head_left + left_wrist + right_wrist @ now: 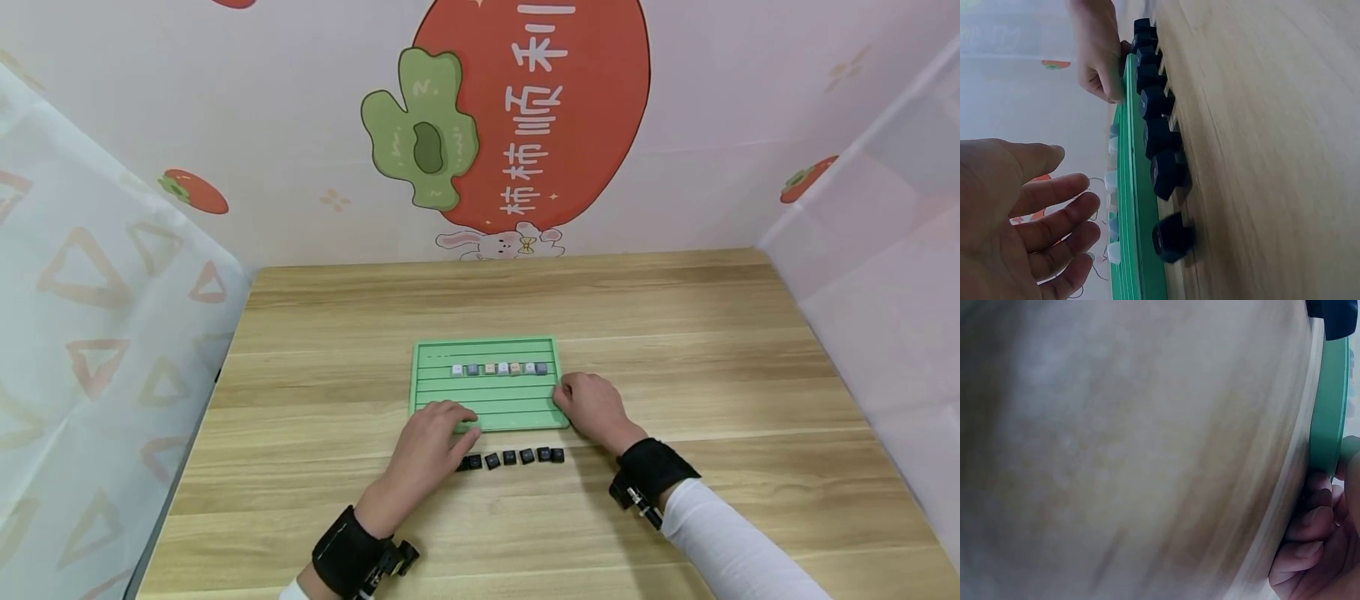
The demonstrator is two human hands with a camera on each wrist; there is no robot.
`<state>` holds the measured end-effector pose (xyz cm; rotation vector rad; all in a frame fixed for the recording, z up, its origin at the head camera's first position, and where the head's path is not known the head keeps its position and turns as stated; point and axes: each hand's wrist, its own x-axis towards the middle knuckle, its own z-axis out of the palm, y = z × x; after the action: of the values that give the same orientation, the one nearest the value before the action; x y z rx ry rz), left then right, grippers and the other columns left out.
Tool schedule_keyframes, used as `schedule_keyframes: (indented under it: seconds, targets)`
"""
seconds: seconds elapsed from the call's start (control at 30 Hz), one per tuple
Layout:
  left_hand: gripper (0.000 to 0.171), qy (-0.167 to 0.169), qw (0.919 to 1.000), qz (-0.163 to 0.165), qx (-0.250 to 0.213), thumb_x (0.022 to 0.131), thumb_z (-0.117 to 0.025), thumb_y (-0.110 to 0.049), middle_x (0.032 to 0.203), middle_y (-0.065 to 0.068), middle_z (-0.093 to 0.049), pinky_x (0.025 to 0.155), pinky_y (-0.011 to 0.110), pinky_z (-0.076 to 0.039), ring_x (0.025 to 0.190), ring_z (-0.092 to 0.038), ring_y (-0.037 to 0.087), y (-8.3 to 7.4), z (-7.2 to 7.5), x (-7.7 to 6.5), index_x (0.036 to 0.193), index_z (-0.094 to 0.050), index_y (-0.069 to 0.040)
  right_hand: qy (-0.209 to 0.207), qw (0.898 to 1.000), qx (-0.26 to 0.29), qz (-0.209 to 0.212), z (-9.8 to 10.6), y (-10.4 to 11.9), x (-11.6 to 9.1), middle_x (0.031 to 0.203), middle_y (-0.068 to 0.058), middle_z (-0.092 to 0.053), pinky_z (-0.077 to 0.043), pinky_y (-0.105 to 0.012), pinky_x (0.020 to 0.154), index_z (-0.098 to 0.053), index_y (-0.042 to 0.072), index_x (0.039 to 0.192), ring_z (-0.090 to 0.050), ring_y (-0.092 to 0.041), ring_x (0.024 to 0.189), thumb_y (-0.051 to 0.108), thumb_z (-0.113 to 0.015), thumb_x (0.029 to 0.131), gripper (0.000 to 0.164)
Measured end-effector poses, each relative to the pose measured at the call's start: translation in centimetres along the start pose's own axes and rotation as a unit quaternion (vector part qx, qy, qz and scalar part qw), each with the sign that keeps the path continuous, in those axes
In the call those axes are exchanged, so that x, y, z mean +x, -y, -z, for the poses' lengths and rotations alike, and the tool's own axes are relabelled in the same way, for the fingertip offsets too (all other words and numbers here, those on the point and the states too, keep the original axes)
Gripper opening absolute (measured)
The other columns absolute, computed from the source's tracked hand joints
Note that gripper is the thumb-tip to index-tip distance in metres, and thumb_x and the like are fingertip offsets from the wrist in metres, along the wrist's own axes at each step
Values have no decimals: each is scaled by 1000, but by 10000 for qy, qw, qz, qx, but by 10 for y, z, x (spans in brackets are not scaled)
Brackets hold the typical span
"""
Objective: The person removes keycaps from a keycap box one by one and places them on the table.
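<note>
A flat green board point(517, 408) with ruled grooves lies on the table, and a row of white, grey and beige keycaps point(502, 368) runs across its upper half. My right hand point(596, 408) pinches the board's right edge, thumb on top and fingers curled at the side, as the right wrist view shows of the hand point(1322, 550). Over the board's near left corner hovers my left hand point(427, 442), fingers loosely spread with nothing between them. Several black keycaps point(510, 457) form a row along the board's near edge; my left hand hides the leftmost ones in the head view.
The wooden table point(300, 400) spreads out around the board. A printed backdrop point(300, 125) rises behind it, with white patterned sheets at the left point(112, 292) and right point(885, 250). Both wrists wear black straps point(652, 467).
</note>
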<state>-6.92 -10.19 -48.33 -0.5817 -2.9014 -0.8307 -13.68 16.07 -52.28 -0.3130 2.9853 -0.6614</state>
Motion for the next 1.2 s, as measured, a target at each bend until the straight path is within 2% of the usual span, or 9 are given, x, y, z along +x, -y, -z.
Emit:
schedule_keyframes:
  seconds: [0.23,0.6,0.9,1.2]
  targets:
    - [22,122,9999,-22,-32,87,-64,-31,99,-1,-68,80,37,-47,93,-60,18,-5,0,7,99,-72,-14,-7,10000,-12,1,-1,0,0,51,4,-29,-25,-28,47,-38,14,55,-30,-13,46,21,-48,88,36]
    - [27,283,9995,-155,-15,89,-61,-33,102,1,-68,84,39,-46,99,-60,21,-15,0,25,102,-72,-13,31,10000,-14,-33,-1,-1,1,51,3,-32,-28,-29,47,-40,14,55,-33,-13,47,23,-49,89,36]
    - [25,400,9990,-204,30,89,-61,-32,101,0,-68,84,38,-47,99,-60,19,-16,-8,40,102,-72,-13,-32,10000,47,65,1,0,-1,51,4,-27,-24,-28,47,-37,14,54,-29,-13,47,22,-50,89,38]
    - [28,463,9987,-204,93,89,-60,-34,104,1,-68,86,38,-46,101,-60,21,-23,-14,52,102,-72,-12,-15,10000,16,26,1,-1,0,50,4,-28,-25,-28,46,-38,14,54,-31,-13,46,20,-50,88,37]
